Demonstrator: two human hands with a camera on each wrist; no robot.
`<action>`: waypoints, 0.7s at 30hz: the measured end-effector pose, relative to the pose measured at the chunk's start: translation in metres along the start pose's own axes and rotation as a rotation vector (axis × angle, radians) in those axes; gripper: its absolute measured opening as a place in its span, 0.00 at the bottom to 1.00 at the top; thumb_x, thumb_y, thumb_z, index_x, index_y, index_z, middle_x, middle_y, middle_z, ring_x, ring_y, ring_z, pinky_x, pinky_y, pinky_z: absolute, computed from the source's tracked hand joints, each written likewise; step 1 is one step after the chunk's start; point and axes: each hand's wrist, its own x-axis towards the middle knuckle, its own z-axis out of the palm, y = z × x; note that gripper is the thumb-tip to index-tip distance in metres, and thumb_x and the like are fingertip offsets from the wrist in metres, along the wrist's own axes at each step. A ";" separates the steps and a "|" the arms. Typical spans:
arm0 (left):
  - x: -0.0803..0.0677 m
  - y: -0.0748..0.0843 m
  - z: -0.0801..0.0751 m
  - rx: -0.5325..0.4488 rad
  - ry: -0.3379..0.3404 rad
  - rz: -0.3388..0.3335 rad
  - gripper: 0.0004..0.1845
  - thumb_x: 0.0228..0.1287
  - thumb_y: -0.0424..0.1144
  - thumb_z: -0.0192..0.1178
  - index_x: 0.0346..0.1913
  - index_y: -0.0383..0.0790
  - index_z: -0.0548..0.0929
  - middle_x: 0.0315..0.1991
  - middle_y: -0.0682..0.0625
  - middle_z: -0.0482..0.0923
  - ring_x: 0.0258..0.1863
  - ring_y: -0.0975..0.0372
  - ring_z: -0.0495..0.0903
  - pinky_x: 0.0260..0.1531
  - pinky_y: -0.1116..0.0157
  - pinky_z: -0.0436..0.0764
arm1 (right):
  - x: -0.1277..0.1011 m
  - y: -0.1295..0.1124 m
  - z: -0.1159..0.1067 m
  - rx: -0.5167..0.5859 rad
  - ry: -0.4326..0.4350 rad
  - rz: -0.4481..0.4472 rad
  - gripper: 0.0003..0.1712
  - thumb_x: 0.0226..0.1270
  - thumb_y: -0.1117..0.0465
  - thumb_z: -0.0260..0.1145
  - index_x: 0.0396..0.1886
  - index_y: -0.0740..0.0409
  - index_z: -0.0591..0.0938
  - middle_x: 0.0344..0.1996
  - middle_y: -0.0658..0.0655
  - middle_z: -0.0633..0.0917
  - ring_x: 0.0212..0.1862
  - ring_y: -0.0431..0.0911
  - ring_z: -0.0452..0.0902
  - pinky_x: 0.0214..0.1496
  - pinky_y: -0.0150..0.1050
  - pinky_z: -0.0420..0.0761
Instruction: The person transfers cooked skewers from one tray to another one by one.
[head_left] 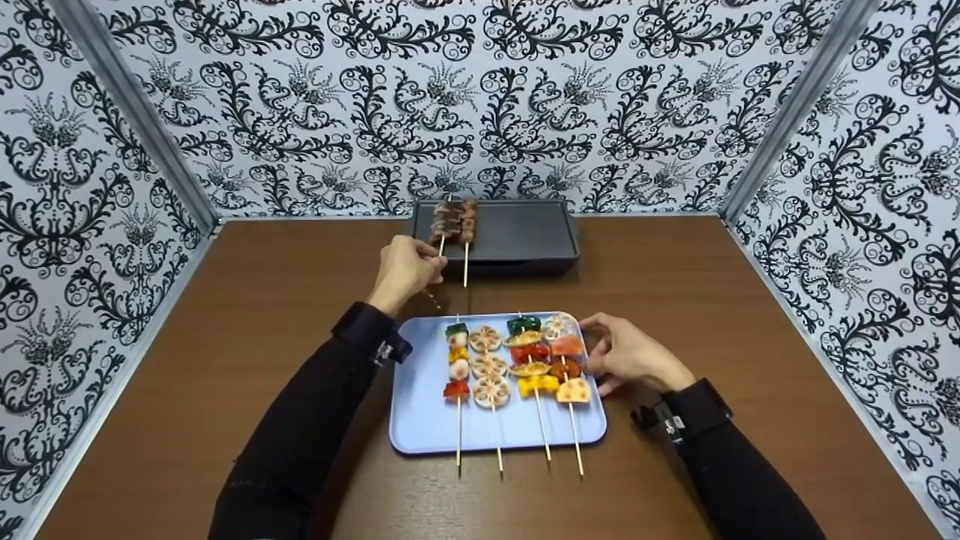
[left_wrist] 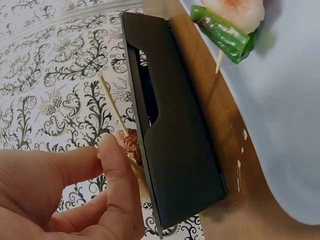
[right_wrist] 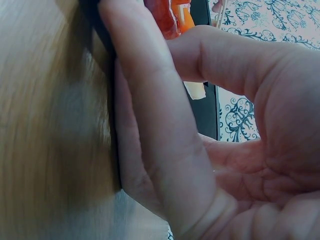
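Note:
My left hand (head_left: 407, 271) pinches the bare stick of a meat skewer (head_left: 444, 223) between thumb and fingers. That skewer's meat lies at the left end of the dark grill plate (head_left: 517, 229), beside a second meat skewer (head_left: 468, 223) whose stick sticks out over the front edge. In the left wrist view, thumb and fingertip meet near the grill's front (left_wrist: 175, 125). My right hand (head_left: 634, 354) grips the right edge of the pale blue tray (head_left: 424, 427), close to a skewer with lotus root and orange pieces (head_left: 566, 346). Its own fingers hide part of this grip in the right wrist view.
On the tray lie a skewer with green, white and red pieces (head_left: 458, 364), a lotus root skewer (head_left: 490, 367) and a mixed vegetable skewer (head_left: 530, 352). Their sticks overhang the tray's near edge. Patterned walls (head_left: 450, 112) enclose the brown table (head_left: 262, 300) at the back and sides.

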 end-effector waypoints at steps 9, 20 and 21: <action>0.001 -0.004 -0.002 0.061 0.008 0.002 0.06 0.64 0.39 0.75 0.41 0.40 0.93 0.29 0.49 0.89 0.27 0.60 0.88 0.26 0.68 0.86 | -0.001 -0.002 -0.001 -0.005 0.004 0.018 0.43 0.60 0.77 0.72 0.74 0.61 0.67 0.39 0.71 0.81 0.30 0.59 0.86 0.32 0.55 0.92; -0.001 -0.008 -0.005 0.049 0.009 0.019 0.05 0.63 0.39 0.75 0.38 0.41 0.94 0.24 0.51 0.88 0.29 0.56 0.89 0.24 0.71 0.82 | 0.000 0.001 -0.001 -0.027 -0.007 -0.003 0.41 0.60 0.77 0.70 0.73 0.63 0.67 0.35 0.68 0.82 0.30 0.56 0.86 0.30 0.53 0.92; -0.001 -0.009 -0.006 0.039 0.008 0.018 0.05 0.63 0.38 0.75 0.38 0.41 0.93 0.24 0.51 0.88 0.29 0.56 0.89 0.23 0.71 0.82 | 0.001 0.001 -0.001 -0.026 -0.005 -0.003 0.41 0.60 0.77 0.70 0.73 0.63 0.67 0.35 0.68 0.82 0.30 0.56 0.86 0.30 0.53 0.92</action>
